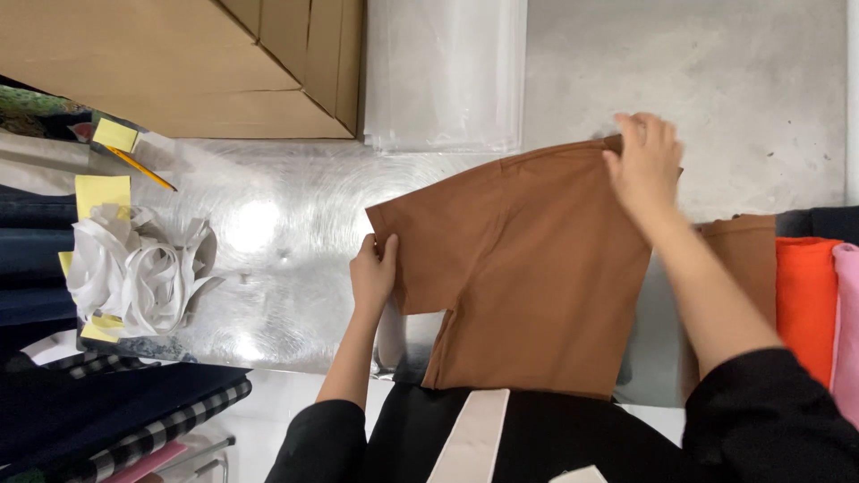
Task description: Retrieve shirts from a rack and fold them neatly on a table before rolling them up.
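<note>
Brown shirt (528,268) spread over shiny metal table (268,224), sleeve edge pinched in left hand (372,273), collar end clamped under right hand (642,165). Could slide or crease if either grip slackens.

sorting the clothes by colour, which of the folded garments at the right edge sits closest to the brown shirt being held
The brown folded garment, just right of the person's right forearm. The orange one and the pink one lie farther right.

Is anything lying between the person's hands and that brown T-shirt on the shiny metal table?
Nothing visible does. The left hand grips the sleeve edge of the brown cotton T-shirt directly, and the right hand presses on its collar end. The white paper strips lie well aside.
</note>
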